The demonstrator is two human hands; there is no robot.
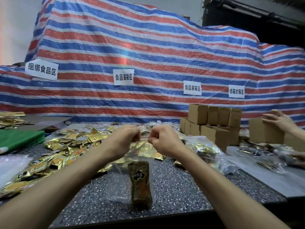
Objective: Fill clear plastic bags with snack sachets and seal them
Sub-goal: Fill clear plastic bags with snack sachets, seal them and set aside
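Pinching the mouth of a clear plastic bag (pixel 121 184) held up over the table (pixel 178 187)

The left hand (pixel 127 138) and right hand (pixel 162 139) each clench the bag's top strip between curled fingers, knuckles close together, probably to keep the closure taut and level for pressing shut. A snack sachet (pixel 140 182) hangs upright at the bag's bottom, and its weight pulls the film straight. The loose sachet pile (pixel 66 146) lies near on the left, handy for refilling.
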